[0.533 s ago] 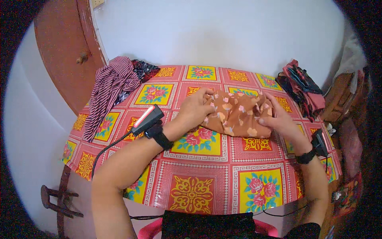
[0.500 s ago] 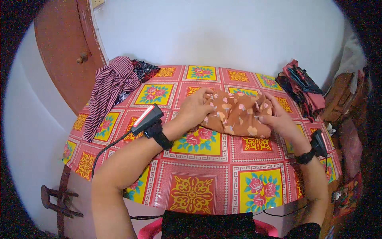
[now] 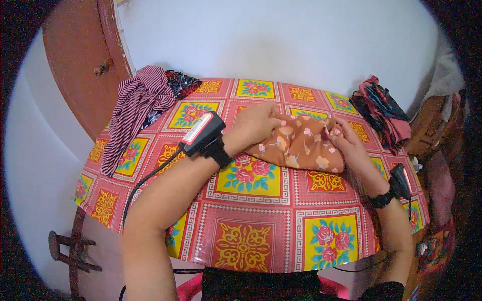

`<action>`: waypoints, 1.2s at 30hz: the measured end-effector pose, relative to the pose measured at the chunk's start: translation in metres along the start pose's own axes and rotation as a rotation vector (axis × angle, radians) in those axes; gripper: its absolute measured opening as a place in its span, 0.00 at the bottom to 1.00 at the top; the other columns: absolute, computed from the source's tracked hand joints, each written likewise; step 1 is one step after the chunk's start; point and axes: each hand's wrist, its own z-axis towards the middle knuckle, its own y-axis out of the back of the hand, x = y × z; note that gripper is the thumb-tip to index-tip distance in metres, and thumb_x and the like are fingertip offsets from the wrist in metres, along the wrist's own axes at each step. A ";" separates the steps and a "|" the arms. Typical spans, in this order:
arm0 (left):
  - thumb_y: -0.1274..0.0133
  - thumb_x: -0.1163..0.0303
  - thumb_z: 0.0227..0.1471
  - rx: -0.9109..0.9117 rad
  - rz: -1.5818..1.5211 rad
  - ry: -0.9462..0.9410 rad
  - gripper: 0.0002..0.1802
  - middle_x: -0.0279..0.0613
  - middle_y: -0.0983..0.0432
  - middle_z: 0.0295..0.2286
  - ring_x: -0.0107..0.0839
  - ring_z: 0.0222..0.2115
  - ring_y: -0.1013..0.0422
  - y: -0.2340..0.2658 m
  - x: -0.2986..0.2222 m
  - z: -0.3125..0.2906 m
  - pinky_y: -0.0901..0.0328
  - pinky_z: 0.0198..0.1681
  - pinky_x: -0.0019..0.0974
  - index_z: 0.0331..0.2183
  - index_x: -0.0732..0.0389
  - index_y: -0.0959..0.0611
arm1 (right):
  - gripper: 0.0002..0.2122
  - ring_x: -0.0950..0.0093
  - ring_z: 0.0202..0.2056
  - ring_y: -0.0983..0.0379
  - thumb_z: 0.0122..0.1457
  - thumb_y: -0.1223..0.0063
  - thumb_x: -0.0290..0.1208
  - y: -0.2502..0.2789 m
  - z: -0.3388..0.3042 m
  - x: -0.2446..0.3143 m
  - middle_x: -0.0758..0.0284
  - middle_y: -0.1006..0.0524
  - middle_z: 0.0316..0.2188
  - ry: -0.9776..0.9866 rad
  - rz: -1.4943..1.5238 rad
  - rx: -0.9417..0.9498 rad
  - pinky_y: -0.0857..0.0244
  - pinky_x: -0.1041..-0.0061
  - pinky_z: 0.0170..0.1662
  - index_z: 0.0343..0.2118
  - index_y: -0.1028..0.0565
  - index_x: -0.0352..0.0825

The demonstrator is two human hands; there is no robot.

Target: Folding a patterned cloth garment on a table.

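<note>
Cloth [image 3: 301,143] mid-frame lies bunched, not yet flat: right hand [image 3: 354,150] pinches its edge, left hand [image 3: 256,123] curls, grip unclear; folded clothes [image 3: 385,106] upper right, loose clothes [image 3: 143,100] upper left.

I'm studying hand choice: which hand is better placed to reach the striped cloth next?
Probably the left hand: it is nearer the striped cloth, which lies to its left. The right hand is farther off, holding the right end of the flowered cloth.
</note>
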 end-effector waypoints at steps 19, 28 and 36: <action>0.44 0.64 0.48 -0.397 0.362 -0.384 0.21 0.54 0.30 0.44 0.50 0.44 0.32 0.007 -0.024 -0.030 0.36 0.46 0.48 0.44 0.60 0.26 | 0.27 0.68 0.39 0.27 0.55 0.48 0.32 0.018 0.002 -0.002 0.55 0.26 0.38 -0.039 -0.385 -0.139 0.34 0.68 0.42 0.57 0.41 0.32; 0.54 0.41 0.51 -0.102 0.485 -0.632 0.36 0.52 0.38 0.53 0.48 0.56 0.43 -0.041 -0.013 -0.026 0.45 0.55 0.56 0.53 0.56 0.31 | 0.23 0.56 0.54 0.38 0.57 0.52 0.40 0.009 -0.007 0.023 0.53 0.34 0.53 0.837 -1.153 0.228 0.42 0.63 0.55 0.52 0.32 0.32; 0.58 0.43 0.54 0.073 0.444 -0.512 0.35 0.47 0.40 0.56 0.48 0.59 0.47 -0.027 0.029 -0.008 0.52 0.59 0.55 0.57 0.53 0.36 | 0.28 0.57 0.61 0.45 0.62 0.62 0.46 0.029 0.006 -0.006 0.50 0.39 0.58 0.318 -0.610 0.279 0.52 0.66 0.62 0.58 0.39 0.28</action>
